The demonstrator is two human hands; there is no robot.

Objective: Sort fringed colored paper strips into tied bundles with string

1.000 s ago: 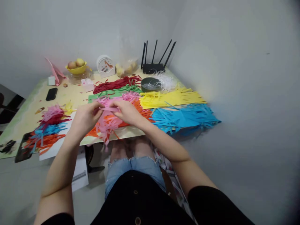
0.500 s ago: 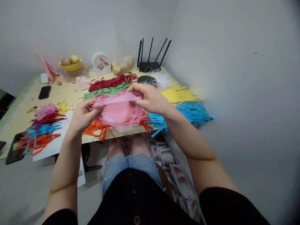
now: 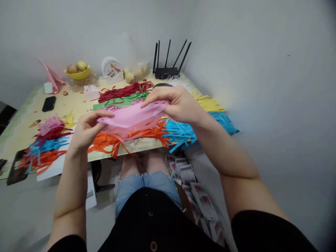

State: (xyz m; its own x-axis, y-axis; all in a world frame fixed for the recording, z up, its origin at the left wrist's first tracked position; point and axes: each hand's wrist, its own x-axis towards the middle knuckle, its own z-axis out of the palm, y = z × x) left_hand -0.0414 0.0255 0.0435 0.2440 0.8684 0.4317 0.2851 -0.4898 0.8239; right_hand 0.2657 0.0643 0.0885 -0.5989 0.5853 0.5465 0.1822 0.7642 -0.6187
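Between my two hands a sheet of pink tissue paper (image 3: 131, 117) is stretched above the table, its lower part cut into thin strips. My left hand (image 3: 91, 126) is closed in a pinch on its left end. At the other end, my right hand (image 3: 174, 103) pinches the upper right corner, held a little higher. Under the sheet lie orange fringed strips (image 3: 107, 141) and, to the right, blue fringed strips (image 3: 181, 131). Green fringed paper (image 3: 115, 103) and dark red fringed paper (image 3: 126, 91) lie behind it.
Yellow fringed paper (image 3: 208, 103) lies near the right wall. A black router (image 3: 167, 72) stands at the back. Small fringed bundles (image 3: 49, 140) lie on the left, beyond a black phone (image 3: 49, 103). A yellow fruit bowl (image 3: 78, 75) is at the back left.
My right hand has moved right and slightly up, and my left hand slightly left. The pink sheet is now spread wider and tilted, its right end higher.
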